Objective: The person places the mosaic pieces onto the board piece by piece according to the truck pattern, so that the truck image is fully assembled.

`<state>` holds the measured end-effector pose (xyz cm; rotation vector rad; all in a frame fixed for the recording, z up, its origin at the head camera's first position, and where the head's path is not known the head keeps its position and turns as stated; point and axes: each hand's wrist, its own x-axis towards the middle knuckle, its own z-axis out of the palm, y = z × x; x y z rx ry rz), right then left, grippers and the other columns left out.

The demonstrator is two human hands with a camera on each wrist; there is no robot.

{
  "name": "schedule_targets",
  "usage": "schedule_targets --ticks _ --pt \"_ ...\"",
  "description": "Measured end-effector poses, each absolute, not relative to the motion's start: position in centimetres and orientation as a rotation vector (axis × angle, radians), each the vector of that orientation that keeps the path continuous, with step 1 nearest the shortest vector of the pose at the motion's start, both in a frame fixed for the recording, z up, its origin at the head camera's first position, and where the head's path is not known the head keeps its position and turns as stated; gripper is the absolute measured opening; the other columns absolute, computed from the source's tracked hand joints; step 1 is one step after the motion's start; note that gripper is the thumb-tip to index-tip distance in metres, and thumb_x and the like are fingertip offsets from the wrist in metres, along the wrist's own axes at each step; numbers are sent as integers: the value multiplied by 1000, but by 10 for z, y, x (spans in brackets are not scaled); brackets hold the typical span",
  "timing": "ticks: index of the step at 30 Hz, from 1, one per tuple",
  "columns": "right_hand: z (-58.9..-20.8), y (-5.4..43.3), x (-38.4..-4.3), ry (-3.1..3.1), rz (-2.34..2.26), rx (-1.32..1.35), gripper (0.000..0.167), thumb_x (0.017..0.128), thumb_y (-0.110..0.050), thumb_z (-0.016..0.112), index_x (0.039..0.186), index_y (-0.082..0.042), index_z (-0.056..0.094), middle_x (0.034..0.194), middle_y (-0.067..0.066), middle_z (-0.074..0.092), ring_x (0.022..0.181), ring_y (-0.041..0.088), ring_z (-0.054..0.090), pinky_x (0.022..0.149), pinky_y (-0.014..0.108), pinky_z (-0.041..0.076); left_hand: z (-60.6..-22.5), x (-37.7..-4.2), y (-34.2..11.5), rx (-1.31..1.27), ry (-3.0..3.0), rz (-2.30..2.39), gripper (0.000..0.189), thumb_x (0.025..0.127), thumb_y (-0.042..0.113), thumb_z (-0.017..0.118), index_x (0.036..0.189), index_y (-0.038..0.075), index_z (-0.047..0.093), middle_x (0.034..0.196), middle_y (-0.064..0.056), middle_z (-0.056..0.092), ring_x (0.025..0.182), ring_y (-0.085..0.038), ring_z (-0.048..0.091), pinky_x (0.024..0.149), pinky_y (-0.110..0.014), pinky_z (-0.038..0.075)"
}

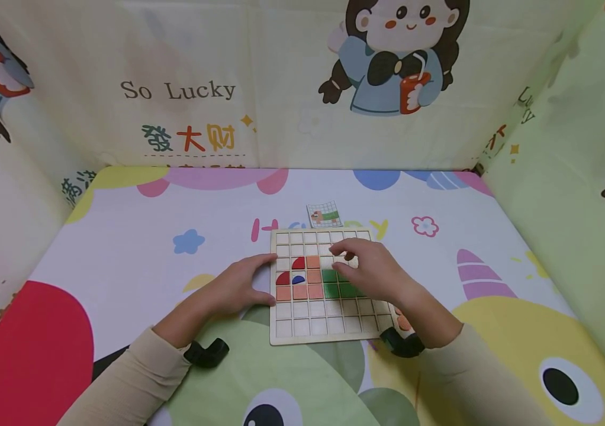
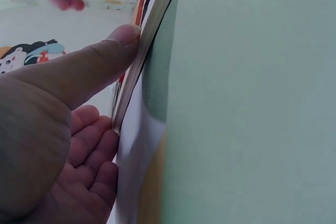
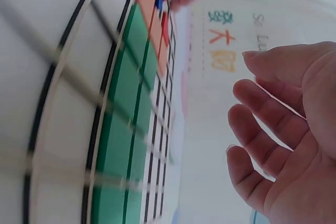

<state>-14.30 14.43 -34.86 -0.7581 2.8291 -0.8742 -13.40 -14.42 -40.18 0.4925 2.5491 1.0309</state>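
A wooden grid board lies on the patterned table cover. Salmon squares, red quarter-round pieces, a blue-and-white piece and green squares fill cells in its middle rows. At the board's left edge my left hand rests, thumb and fingers spread apart; the left wrist view shows the thumb against the edge. Above the right half of the board hovers my right hand, its fingers loosely bent with nothing between them. It partly hides the green squares.
Behind the board lies a small card with a coloured grid picture. Some orange pieces show by the board's right edge, near my right wrist. Black wrist cameras hang under both wrists. Printed cloth walls enclose the table.
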Motion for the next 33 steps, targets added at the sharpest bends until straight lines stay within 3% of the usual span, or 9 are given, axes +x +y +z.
schedule_targets --ticks 9,19,33 --pt "-353 186 -133 2871 -875 -696 34 93 -12 71 126 -4 67 121 7 68 104 27 64 90 50 52 -402 -135 -144 487 2550 1029 87 81 30 85 152 7 40 151 -11 44 138 -33 38 112 -51 33" --pt "-356 220 -123 2886 -756 -567 40 89 -13 73 127 -6 66 115 11 68 100 33 62 85 52 51 -403 -134 -145 489 2544 1038 86 82 30 85 152 7 40 151 -11 43 138 -33 38 112 -51 33" --pt "-374 255 -113 2846 -652 -486 54 83 -28 83 128 -6 66 116 11 67 105 35 59 89 53 48 -402 -134 -144 479 2549 1022 87 82 29 85 153 8 40 152 -11 43 138 -33 38 112 -51 33"
